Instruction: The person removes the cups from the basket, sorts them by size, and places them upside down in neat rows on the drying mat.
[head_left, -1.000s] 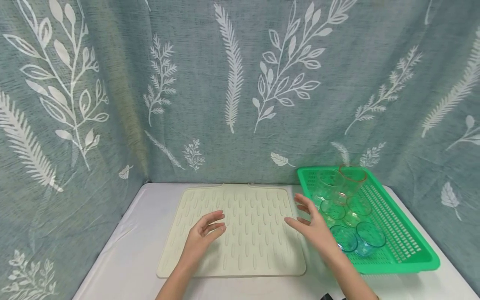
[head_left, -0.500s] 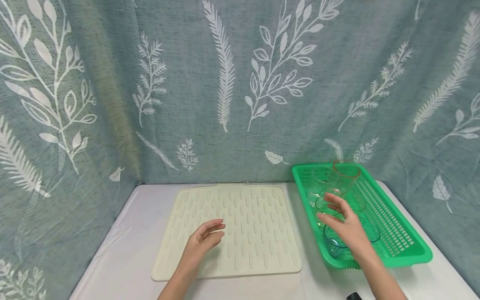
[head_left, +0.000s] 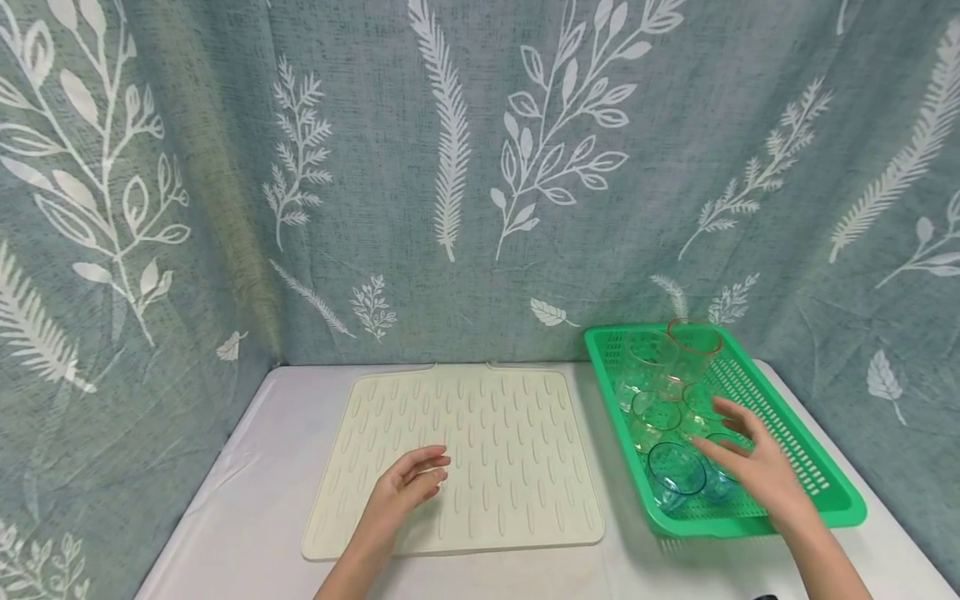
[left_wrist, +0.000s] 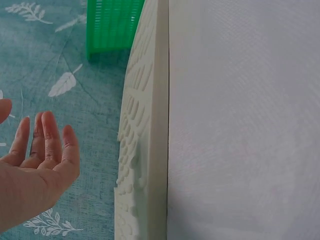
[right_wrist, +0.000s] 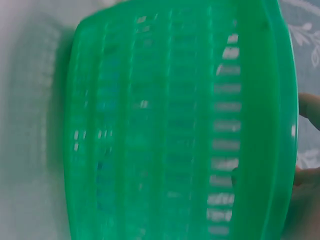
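Note:
My left hand point(head_left: 405, 487) hovers over the cream ridged mat point(head_left: 517, 467), fingers loosely bent and holding nothing; the left wrist view shows the same relaxed fingers point(left_wrist: 52, 142) beside the mat's edge. Over the right part of a green plastic basket point(head_left: 806, 527), my right hand point(head_left: 765, 467) hangs with thumb and fingers apart. It is nearest to a blue glass point(head_left: 717, 485), partly hidden behind it. Another blue glass point(head_left: 675, 475) stands to its left. Behind are two yellowish glasses, one at the left point(head_left: 655, 421), then a tall clear glass point(head_left: 648, 354) and a red-rimmed glass point(head_left: 693, 350).
A white cloth point(head_left: 247, 492) covers the table under mat and basket. Leaf-patterned curtains point(head_left: 375, 167) close off the back and both sides. Part of a small black object point(head_left: 765, 597) shows at the bottom edge. The basket's slotted wall point(right_wrist: 160, 130) fills the right wrist view.
My right hand has moved right, from beside the mat's right edge to over the basket's right part. The left hand stays nearly in place. The head view has shifted slightly.

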